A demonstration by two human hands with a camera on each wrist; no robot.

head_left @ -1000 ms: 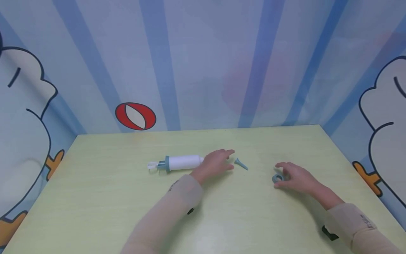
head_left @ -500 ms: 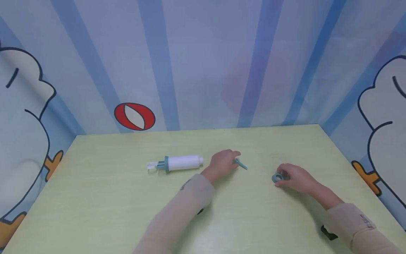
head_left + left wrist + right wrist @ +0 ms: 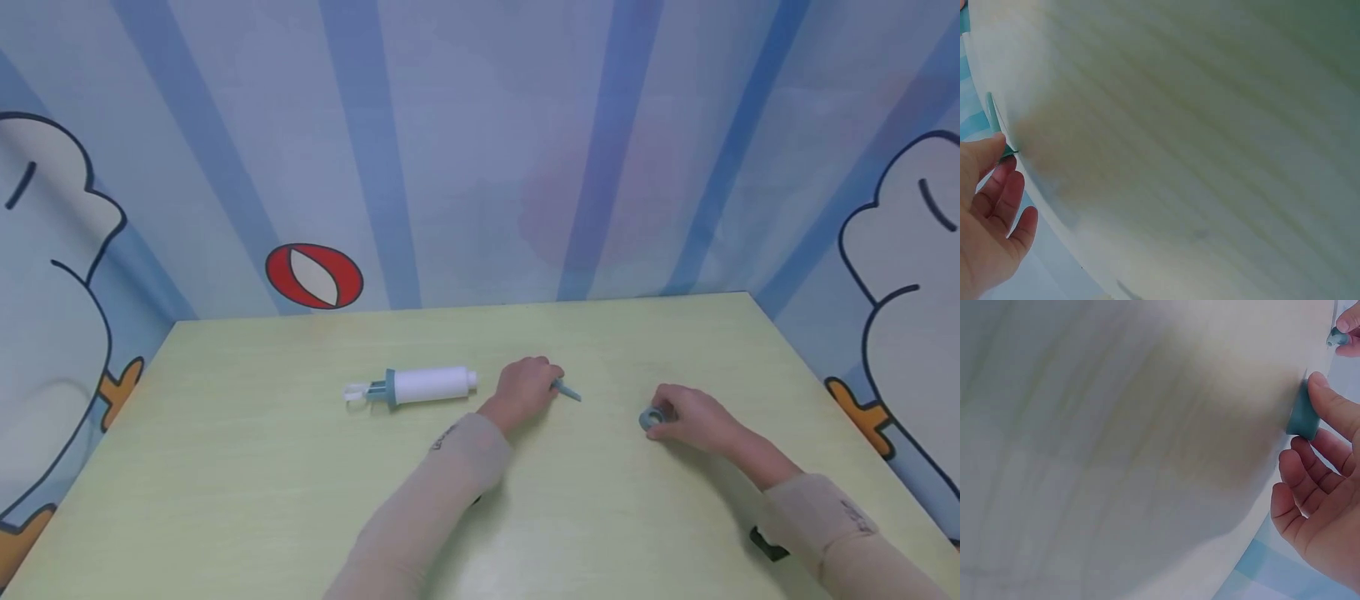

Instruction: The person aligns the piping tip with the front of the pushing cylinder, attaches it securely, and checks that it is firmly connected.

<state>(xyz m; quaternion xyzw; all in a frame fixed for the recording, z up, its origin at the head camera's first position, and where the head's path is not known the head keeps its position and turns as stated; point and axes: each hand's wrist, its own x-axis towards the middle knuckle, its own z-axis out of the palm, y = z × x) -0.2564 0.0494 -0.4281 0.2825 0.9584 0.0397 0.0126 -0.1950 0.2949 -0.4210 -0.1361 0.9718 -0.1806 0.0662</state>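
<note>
A small teal cone nozzle (image 3: 568,391) lies on the pale yellow-green table (image 3: 225,467) at mid-table. My left hand (image 3: 552,382) curls over its wide end and pinches it; in the left wrist view the thumb (image 3: 982,156) touches the nozzle (image 3: 996,122). To the right, my right hand (image 3: 662,414) holds a teal ring (image 3: 649,419) against the table. The right wrist view shows the thumb (image 3: 1334,403) on top of the ring (image 3: 1303,417) and the other fingers curled below it. A white tube with a teal collar and plunger (image 3: 420,386) lies left of the left hand, untouched.
Cartoon-printed blue striped walls (image 3: 480,150) close the table in at the back and on both sides. Bare tabletop stretches in front of the hands and to the left of the white tube.
My left hand has left the end of the white tube, moved right and closed on the cone nozzle. My right hand's fingers have drawn in onto the ring.
</note>
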